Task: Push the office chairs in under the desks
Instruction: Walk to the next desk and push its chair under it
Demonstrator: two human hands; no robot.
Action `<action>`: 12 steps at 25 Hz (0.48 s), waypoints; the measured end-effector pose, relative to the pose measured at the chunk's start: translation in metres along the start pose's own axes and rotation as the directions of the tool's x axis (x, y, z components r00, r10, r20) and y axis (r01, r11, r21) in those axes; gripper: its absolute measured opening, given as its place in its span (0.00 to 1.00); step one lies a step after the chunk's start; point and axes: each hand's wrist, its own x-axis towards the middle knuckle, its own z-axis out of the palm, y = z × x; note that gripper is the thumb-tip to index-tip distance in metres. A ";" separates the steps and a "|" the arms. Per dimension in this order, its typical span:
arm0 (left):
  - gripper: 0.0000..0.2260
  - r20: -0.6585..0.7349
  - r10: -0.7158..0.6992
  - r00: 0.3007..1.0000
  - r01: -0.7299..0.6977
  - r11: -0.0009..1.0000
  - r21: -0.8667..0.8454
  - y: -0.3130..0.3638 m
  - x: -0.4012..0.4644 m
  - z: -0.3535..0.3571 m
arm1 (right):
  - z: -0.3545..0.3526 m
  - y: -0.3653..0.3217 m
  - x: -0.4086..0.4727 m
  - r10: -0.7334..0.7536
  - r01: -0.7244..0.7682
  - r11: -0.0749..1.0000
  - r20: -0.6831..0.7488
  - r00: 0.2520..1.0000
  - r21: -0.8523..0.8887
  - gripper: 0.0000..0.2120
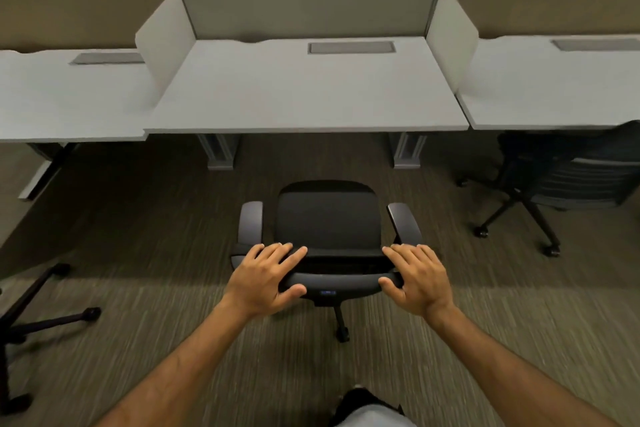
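Chair (329,229) stands on the carpet (156,218) just ahead of both hands, facing the middle table (304,94) and not yet under it; open floor lies between its seat and the table edge. Left hand (265,279) wraps the left end of the backrest top, fingers spread over it and thumb curled beneath. Right hand (417,279) grips the right end the same way, thumb on the near side. Beyond the hands, past the right one, a second chair (554,177) sits partly tucked under the right table (554,90). Left of the left hand, a black wheeled base (41,319) rests on the carpet.
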 end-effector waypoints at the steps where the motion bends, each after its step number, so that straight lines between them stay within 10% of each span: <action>1: 0.32 -0.004 -0.006 1.000 0.006 1.000 0.016 -0.004 0.009 -0.001 | 0.002 0.006 0.011 -0.022 0.021 1.000 -0.010 1.000 -0.016 0.30; 12: 0.32 -0.044 -0.073 0.996 0.072 0.997 -0.019 -0.073 0.110 -0.003 | 0.026 0.045 0.133 -0.002 0.001 1.000 0.033 0.999 0.006 0.28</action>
